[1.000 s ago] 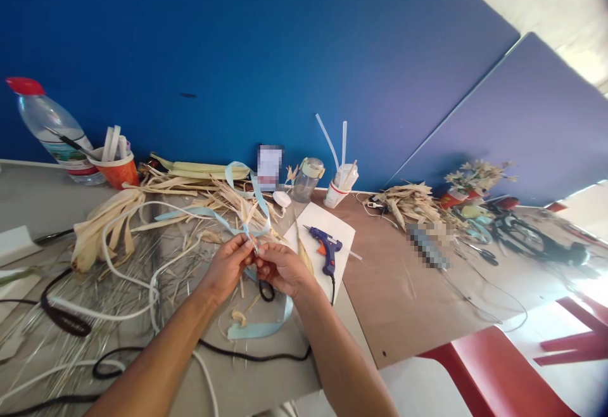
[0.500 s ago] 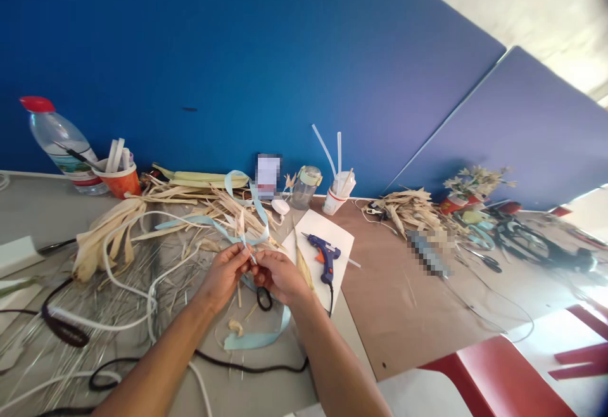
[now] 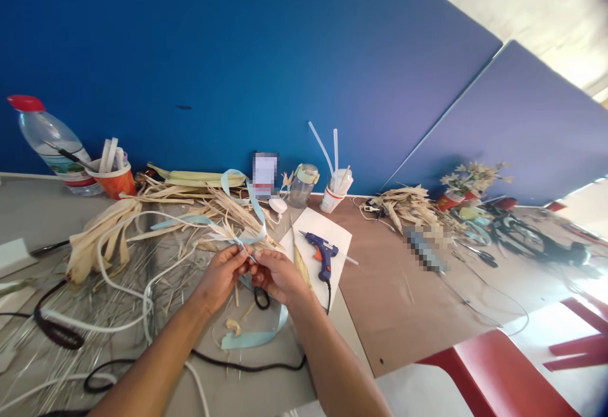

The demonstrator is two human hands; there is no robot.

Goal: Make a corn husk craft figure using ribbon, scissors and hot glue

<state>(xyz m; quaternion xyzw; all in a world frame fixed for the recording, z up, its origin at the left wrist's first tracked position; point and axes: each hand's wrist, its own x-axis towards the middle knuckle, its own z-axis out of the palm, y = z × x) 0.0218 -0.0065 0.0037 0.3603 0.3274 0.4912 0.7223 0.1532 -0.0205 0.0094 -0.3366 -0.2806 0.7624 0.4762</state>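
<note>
My left hand (image 3: 219, 275) and my right hand (image 3: 276, 275) meet over the grey table (image 3: 266, 385), fingers pinched together on a light blue ribbon (image 3: 251, 339). The ribbon loops up behind my fingers toward the wall and trails down in a curl below my wrists. A thin dry husk piece sticks up between my fingertips. A small black ring (image 3: 261, 297) lies on the table just under my right hand. Dried corn husks (image 3: 102, 233) are piled to the left.
A blue glue gun (image 3: 323, 253) rests on a white sheet (image 3: 337, 230) right of my hands. White and black cables cross the left side. A water bottle (image 3: 45, 138), an orange cup (image 3: 114, 179), a jar (image 3: 303, 184) and a cup of glue sticks (image 3: 335, 189) line the blue wall. A red chair (image 3: 494, 372) stands at lower right.
My hands stay pinched on the ribbon and have shifted slightly left and down in view. The ribbon loop above my fingers has sagged a little.
</note>
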